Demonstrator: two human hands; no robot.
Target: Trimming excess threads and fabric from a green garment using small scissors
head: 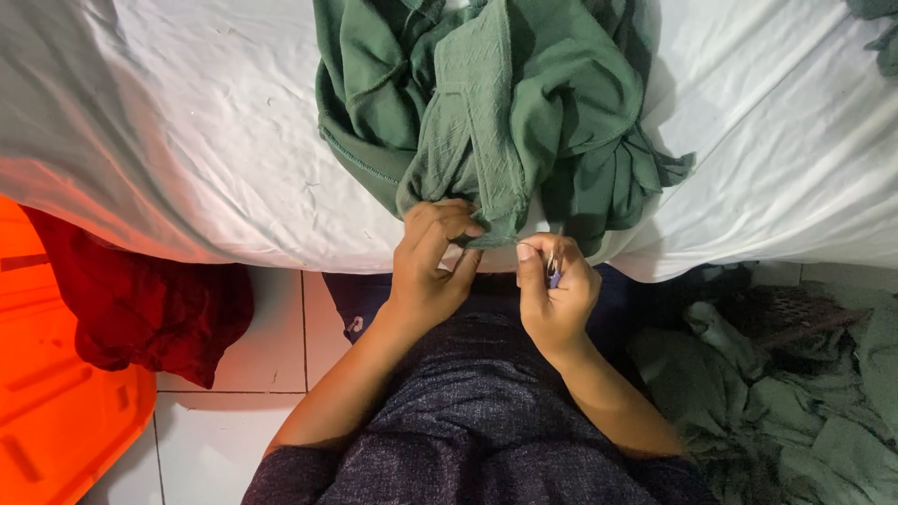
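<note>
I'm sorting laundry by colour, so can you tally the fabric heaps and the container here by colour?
Green: 2, the garment pinched by the left hand with the right hand beside it, and the floor pile
Red: 1, the cloth
Orange: 1, the bin
Total: 4

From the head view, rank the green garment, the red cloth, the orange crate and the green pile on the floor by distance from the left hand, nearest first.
1. green garment: pinched by the left hand at the table edge.
2. red cloth: hanging to the left.
3. green pile: floor, right, beyond the right hand; nearly level with the red cloth.
4. orange crate: far left.
</note>
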